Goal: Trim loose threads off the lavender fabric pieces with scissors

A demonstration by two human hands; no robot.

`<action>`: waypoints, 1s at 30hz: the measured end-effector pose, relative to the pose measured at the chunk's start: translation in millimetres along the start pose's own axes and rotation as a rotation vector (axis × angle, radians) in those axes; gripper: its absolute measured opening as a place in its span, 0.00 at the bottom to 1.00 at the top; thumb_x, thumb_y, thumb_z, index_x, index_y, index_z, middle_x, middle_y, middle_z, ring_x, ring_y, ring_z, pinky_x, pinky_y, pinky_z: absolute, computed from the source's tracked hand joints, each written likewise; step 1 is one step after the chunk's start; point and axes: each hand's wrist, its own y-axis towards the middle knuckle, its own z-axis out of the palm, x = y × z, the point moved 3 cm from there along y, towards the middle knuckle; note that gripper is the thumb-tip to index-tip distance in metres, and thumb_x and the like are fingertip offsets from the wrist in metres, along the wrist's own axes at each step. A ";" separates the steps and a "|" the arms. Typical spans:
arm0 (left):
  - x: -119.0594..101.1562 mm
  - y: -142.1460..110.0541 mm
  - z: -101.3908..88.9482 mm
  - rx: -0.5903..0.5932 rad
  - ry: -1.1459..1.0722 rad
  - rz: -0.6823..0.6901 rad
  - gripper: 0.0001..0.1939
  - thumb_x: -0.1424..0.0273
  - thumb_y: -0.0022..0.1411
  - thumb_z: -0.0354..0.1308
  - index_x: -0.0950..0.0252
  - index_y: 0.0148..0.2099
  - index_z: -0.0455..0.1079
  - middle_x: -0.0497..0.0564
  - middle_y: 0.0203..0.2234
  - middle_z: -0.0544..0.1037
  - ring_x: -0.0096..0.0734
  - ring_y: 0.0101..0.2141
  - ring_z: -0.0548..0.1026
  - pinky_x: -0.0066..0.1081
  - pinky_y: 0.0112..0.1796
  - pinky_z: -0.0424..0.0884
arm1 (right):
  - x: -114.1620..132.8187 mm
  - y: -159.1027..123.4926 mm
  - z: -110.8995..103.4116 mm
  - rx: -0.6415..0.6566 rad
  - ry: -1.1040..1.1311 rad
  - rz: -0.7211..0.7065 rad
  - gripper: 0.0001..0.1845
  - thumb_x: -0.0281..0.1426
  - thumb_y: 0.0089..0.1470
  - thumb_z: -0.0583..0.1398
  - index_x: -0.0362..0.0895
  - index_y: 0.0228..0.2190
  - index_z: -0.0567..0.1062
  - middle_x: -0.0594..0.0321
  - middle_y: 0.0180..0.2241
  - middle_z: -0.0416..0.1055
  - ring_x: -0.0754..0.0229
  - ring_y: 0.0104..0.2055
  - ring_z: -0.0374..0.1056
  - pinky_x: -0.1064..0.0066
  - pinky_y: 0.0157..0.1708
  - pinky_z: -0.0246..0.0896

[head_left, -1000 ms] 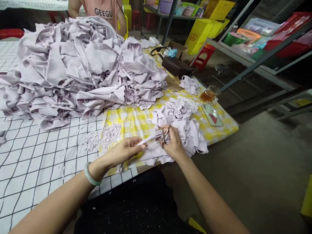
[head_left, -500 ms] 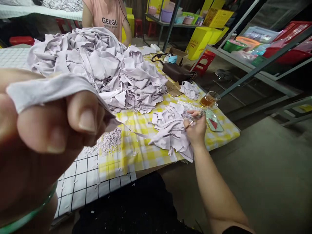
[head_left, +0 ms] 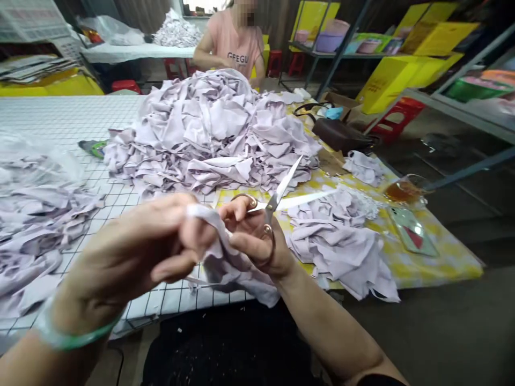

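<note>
In the head view my left hand [head_left: 137, 246], with a green bangle at its wrist, is blurred and closed on a pale lavender fabric piece [head_left: 237, 276]. The cloth hangs down between my hands, above the table's front edge. My right hand [head_left: 277, 252] has scissors [head_left: 274, 202] looped on its fingers, their blades spread and pointing away to the upper right. Its thumb lies against the cloth's edge; whether it also pinches the cloth I cannot tell. Behind my hands rises a big heap of lavender fabric pieces [head_left: 209, 118]. A smaller fabric pile [head_left: 341, 241] lies to the right.
More fabric pieces [head_left: 36, 230] lie at left on the white grid tablecloth [head_left: 108, 115]. On the yellow checked cloth [head_left: 446, 257] are a phone [head_left: 412, 230] and a glass of brown drink [head_left: 404, 190]. A dark bag [head_left: 341, 134] sits behind; another person [head_left: 237, 45] is across the table.
My left hand has drawn back from close to the camera, still with fabric. My right hand has left the right-hand pile and come beside it, scissors now spread. The view has swung left.
</note>
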 end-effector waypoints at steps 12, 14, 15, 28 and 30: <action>68.3 -14.4 -43.4 -0.100 0.525 -0.049 0.11 0.64 0.71 0.51 0.65 0.38 0.69 0.44 0.24 0.62 0.23 0.24 0.58 0.23 0.24 0.57 | -16.3 -28.0 -25.7 -0.235 -0.132 0.386 0.16 0.35 0.50 0.72 0.45 0.31 0.69 0.75 0.19 0.64 0.72 0.16 0.60 0.80 0.19 0.60; 65.8 -17.6 -38.6 0.010 0.579 -0.023 0.13 0.63 0.71 0.52 0.66 0.37 0.70 0.45 0.26 0.64 0.24 0.27 0.61 0.24 0.26 0.59 | -18.0 -24.9 -26.1 -0.269 -0.122 0.442 0.19 0.36 0.46 0.73 0.45 0.31 0.69 0.76 0.20 0.63 0.73 0.15 0.58 0.79 0.18 0.60; 66.2 -18.8 -37.1 0.063 0.568 -0.029 0.13 0.62 0.70 0.53 0.66 0.38 0.71 0.46 0.26 0.65 0.25 0.27 0.61 0.25 0.27 0.59 | -19.9 -24.1 -26.4 -0.281 -0.126 0.467 0.20 0.37 0.45 0.74 0.45 0.31 0.70 0.76 0.20 0.63 0.73 0.15 0.58 0.79 0.17 0.60; 95.5 -20.2 -40.4 0.190 0.075 -0.169 0.16 0.59 0.68 0.58 0.66 0.36 0.78 0.43 0.18 0.60 0.23 0.21 0.58 0.25 0.23 0.59 | -49.3 -49.6 -22.6 -0.101 -0.216 0.614 0.20 0.42 0.45 0.73 0.43 0.27 0.73 0.70 0.20 0.64 0.69 0.21 0.56 0.76 0.20 0.49; 90.9 -17.4 -35.4 0.110 0.243 0.042 0.14 0.62 0.68 0.59 0.64 0.35 0.79 0.51 0.28 0.70 0.32 0.32 0.70 0.32 0.35 0.71 | -67.0 -51.4 -14.6 -0.154 -0.111 0.607 0.22 0.45 0.44 0.73 0.43 0.27 0.73 0.69 0.21 0.65 0.68 0.22 0.58 0.74 0.22 0.52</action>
